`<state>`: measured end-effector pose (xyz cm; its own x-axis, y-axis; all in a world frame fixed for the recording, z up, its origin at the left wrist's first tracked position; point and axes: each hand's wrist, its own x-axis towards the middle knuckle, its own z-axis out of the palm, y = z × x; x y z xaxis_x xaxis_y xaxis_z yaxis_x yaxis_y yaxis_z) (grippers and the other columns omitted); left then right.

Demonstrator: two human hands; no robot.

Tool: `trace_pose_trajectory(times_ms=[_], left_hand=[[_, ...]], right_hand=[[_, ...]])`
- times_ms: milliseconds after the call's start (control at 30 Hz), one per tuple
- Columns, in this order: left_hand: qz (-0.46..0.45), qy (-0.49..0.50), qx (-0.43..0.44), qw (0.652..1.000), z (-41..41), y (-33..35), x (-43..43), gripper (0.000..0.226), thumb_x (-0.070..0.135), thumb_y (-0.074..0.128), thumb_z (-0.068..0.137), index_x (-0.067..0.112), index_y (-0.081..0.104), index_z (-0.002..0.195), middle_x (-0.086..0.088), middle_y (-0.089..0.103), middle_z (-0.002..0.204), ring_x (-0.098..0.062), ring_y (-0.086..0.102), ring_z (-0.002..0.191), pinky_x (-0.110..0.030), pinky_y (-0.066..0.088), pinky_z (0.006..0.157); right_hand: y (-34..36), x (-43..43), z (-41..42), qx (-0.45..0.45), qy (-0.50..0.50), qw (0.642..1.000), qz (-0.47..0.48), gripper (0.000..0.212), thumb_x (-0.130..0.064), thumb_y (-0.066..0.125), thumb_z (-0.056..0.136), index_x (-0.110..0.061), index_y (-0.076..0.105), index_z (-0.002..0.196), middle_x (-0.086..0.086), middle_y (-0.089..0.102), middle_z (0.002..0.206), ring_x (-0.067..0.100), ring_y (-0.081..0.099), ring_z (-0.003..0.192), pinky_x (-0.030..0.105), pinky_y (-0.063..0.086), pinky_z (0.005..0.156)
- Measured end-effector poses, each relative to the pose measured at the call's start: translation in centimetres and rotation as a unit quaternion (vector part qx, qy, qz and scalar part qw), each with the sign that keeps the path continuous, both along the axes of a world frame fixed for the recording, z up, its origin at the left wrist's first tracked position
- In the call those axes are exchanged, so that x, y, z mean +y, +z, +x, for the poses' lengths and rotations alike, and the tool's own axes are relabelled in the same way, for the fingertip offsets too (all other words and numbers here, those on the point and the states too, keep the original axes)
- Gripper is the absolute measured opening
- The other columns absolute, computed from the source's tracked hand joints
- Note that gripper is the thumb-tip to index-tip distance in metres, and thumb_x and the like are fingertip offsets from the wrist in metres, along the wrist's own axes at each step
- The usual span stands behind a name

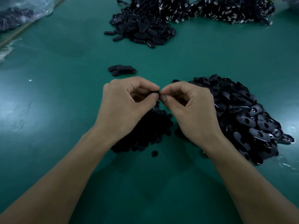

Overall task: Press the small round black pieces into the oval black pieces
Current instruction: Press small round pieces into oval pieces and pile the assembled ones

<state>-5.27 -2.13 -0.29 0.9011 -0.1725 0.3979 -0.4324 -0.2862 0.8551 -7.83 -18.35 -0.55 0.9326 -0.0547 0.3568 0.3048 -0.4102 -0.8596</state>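
- Bare forearms come in from the near edge of the flat green counter [56, 97], and the 2 hands meet over the far edge of the heap of small round black plastic pieces [150, 131].
- Left hand [124, 107]: its grip is thumb and forefinger pinching a small black piece [156, 92], with the other fingers curled.
- Right hand [189, 110]: its grip pinches the same small black piece from the other side, its fingertips touching the left hand's. The piece is mostly hidden, so I cannot tell its shape.
- 1 loose round black piece [154, 153] lies just beside the heap's near edge.
- A heap of glossy oval black plastic pieces with holes [242, 117] lies just to the right of the round heap.
- A small cluster of oval black pieces [122, 70] lies beyond the round heap, apart from it.
- Far beyond the round heap lie a larger pile of black oval parts [142, 28] and, further right, a bundle of black cords with metal ends [229, 10].
- Far beyond it to the left lies a clear plastic bag [24, 12].
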Motion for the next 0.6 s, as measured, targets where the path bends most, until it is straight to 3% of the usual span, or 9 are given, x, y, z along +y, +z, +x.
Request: trace_pose_trajectory(times_ms=[200,367,500,600], left_hand=[[0.002,-0.002,0.01,1.0,0.0,0.01,0.0,0.029,0.007,0.079,0.083,0.035,0.074,0.086,0.017,0.076,0.079,-0.001,0.073,0.072,-0.014,0.055,0.071],[0.007,-0.009,0.017,1.0,0.01,0.03,-0.06,0.028,0.009,0.079,0.082,0.036,0.073,0.087,0.017,0.076,0.081,0.0,0.073,0.073,-0.012,0.054,0.072],[0.009,-0.013,0.023,1.0,-0.05,0.14,-0.1,0.026,0.016,0.075,0.078,0.04,0.072,0.088,0.019,0.076,0.082,0.0,0.073,0.075,-0.012,0.053,0.073],[0.022,-0.015,0.018,0.999,-0.12,0.1,-0.09,0.029,0.013,0.074,0.078,0.04,0.072,0.09,0.019,0.077,0.084,0.0,0.073,0.076,-0.013,0.055,0.074]], right_hand=[[0.0,0.13,-0.04,0.007,-0.013,1.0,0.008,0.027,-0.011,0.072,0.089,-0.035,0.06,0.084,-0.011,0.069,0.08,0.009,0.067,0.078,0.028,0.056,0.073],[0.14,0.09,-0.14,0.017,-0.008,1.0,-0.009,0.033,-0.013,0.071,0.091,-0.035,0.049,0.081,-0.006,0.066,0.08,0.011,0.063,0.072,0.027,0.053,0.066],[0.32,0.02,-0.26,0.029,-0.005,1.0,0.005,0.035,-0.012,0.071,0.089,-0.034,0.047,0.077,0.0,0.068,0.083,0.021,0.067,0.079,0.045,0.058,0.073],[0.44,-0.03,-0.33,0.033,-0.023,0.999,0.004,0.038,-0.015,0.073,0.086,-0.037,0.047,0.07,0.0,0.07,0.08,0.018,0.069,0.079,0.048,0.058,0.074]])
